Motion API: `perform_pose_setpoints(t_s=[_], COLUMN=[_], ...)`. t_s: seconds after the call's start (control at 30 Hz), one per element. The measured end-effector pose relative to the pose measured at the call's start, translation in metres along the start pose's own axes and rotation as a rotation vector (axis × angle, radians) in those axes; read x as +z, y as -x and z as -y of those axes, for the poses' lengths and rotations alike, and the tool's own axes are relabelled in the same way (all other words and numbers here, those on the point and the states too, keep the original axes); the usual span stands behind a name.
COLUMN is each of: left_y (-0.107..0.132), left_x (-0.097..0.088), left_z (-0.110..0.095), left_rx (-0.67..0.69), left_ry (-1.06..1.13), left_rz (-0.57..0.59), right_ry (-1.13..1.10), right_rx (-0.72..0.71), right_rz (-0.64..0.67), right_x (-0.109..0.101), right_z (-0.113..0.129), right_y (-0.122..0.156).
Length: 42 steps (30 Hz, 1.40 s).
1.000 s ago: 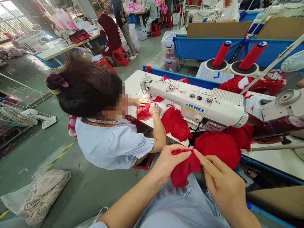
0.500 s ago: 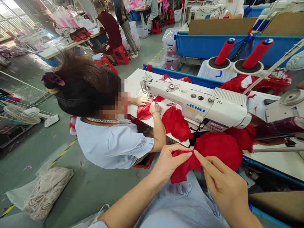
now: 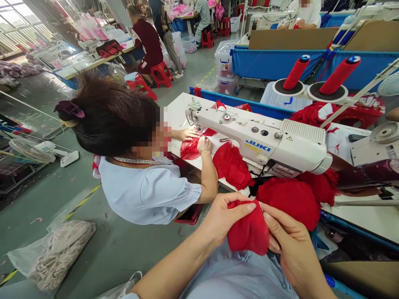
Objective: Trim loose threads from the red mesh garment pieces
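In the head view, the only one, the left hand (image 3: 226, 216) pinches the upper edge of a thin, wrinkled piece of bright red cloth (image 3: 247, 228) between thumb and fingers. The right hand (image 3: 289, 236) is curled lightly on the right edge of the same piece, some fingers partly hidden behind it. The cloth is at the near side, hanging above the wearer's pale blue garment (image 3: 215, 270).

Both grips look narrow, so a sharp pull could draw the edge from the fingertips or stretch it unevenly. The lower part hangs loose and could fold over on itself. Dropped to the right, the piece might get lost against the rounded heap of red fabric (image 3: 288, 201) just beyond. To the left, the bare forearm of a co-worker (image 3: 149, 187) at a white sewing machine (image 3: 258, 135) is near the left hand; a bump there could jar the hold.
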<state>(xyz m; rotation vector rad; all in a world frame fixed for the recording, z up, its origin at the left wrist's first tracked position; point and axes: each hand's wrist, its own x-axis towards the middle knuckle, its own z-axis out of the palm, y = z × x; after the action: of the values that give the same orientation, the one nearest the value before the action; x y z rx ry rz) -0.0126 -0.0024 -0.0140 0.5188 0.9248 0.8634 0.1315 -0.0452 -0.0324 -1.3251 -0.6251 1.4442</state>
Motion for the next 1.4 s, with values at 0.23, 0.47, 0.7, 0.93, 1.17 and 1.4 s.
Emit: perform_pose_setpoints(t_s=[0.23, 0.47, 0.7, 0.93, 1.17, 1.4], left_y=[-0.002, -0.001, 0.003, 0.009, 0.013, 0.015], left_x=[0.0, 0.001, -0.002, -0.002, -0.005, -0.003], left_z=[0.001, 0.0, 0.001, 0.003, 0.006, 0.008], left_rx=[-0.035, -0.005, -0.034, 0.001, 0.034, 0.143], left_ry=[0.004, -0.043, -0.041, -0.062, -0.15, -0.267], left_rz=[-0.025, -0.059, -0.068, -0.075, -0.081, -0.088], right_ry=[0.089, 0.748, 0.943, 1.122, 1.215, 1.176], right_rx=[-0.107, -0.896, -1.029, -1.04, -1.055, -1.063], right_rz=[0.012, 0.072, 0.02, 0.003, -0.035, -0.042], right_x=[0.0, -0.009, -0.012, -0.017, -0.015, -0.013], right_z=[0.001, 0.004, 0.006, 0.0, 0.004, 0.004], right_y=[-0.002, -0.002, 0.004, 0.009, 0.014, 0.016])
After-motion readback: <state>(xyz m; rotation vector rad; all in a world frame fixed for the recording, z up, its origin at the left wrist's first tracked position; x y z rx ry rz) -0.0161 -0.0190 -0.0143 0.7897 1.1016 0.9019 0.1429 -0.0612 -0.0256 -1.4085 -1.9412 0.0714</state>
